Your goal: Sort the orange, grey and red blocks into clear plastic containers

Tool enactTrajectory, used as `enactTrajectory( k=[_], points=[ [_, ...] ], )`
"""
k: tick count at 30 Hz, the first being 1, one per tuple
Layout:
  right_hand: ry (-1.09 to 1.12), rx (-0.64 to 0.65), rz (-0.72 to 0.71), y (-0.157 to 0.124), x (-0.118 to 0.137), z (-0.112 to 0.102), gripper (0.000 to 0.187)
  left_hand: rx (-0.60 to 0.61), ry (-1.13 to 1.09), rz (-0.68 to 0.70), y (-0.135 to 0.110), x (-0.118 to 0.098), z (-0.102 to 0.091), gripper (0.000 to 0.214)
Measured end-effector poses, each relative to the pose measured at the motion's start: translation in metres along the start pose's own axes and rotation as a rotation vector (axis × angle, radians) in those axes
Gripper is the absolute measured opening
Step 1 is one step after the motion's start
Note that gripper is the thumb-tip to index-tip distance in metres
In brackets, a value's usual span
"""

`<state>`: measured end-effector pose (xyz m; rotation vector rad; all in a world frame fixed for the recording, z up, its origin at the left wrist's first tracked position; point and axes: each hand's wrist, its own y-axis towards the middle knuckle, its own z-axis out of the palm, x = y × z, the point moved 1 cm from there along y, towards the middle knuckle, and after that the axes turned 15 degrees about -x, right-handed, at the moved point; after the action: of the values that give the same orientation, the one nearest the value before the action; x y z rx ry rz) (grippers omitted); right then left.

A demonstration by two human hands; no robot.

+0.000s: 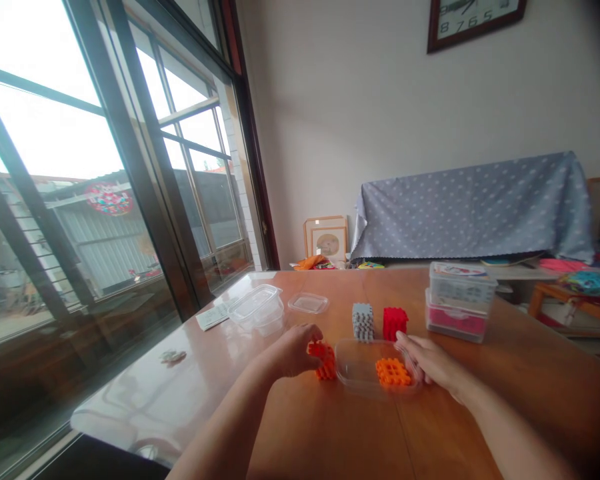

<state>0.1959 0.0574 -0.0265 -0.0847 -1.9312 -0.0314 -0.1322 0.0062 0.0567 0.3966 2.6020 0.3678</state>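
Head view: at a wooden table (505,387) beside a tall window (105,167), a person's left hand (296,351) curls its fingers over an orange block stack (324,361), gripping it from the left where it stands on the tabletop. The stack sits just off the left end of a clear tub (360,363), touching or nearly touching its wall. The tub's long axis runs left to right, so its opening lies directly right of the held stack. One flat orange grid piece (393,372) already rests inside, toward the right end. The right hand (429,363) lies with fingers stretched along the tub's right rim; whether it pinches the rim cannot be told. The left hand is the nearer to the stack, the right to the grid piece. Just beyond the tub stand a grey block stack (363,321) and a red block stack (395,323), side by side. Farther right sit two stacked lidded boxes (460,310); far left, empty tubs (257,308) and a loose lid (308,303).
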Motion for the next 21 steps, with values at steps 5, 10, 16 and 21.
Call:
enactTrajectory(
  k=[5, 10, 16, 21],
  points=[
    [0.025, -0.004, -0.019, -0.001, 0.002, 0.0, 0.069, -0.049, -0.023, 0.013, 0.003, 0.001, -0.003, 0.04],
    [0.043, 0.021, -0.025, 0.001, 0.002, -0.001, 0.066, -0.152, -0.033, 0.115, 0.015, -0.023, -0.005, 0.033],
    [0.037, -0.006, -0.009, 0.001, 0.004, -0.002, 0.063, -0.055, -0.072, 0.226, 0.033, -0.073, 0.039, 0.032],
    [0.037, -0.033, -0.014, 0.002, 0.001, -0.002, 0.061, 0.024, -0.055, 0.237, 0.043, -0.094, 0.082, 0.034]
  ],
)
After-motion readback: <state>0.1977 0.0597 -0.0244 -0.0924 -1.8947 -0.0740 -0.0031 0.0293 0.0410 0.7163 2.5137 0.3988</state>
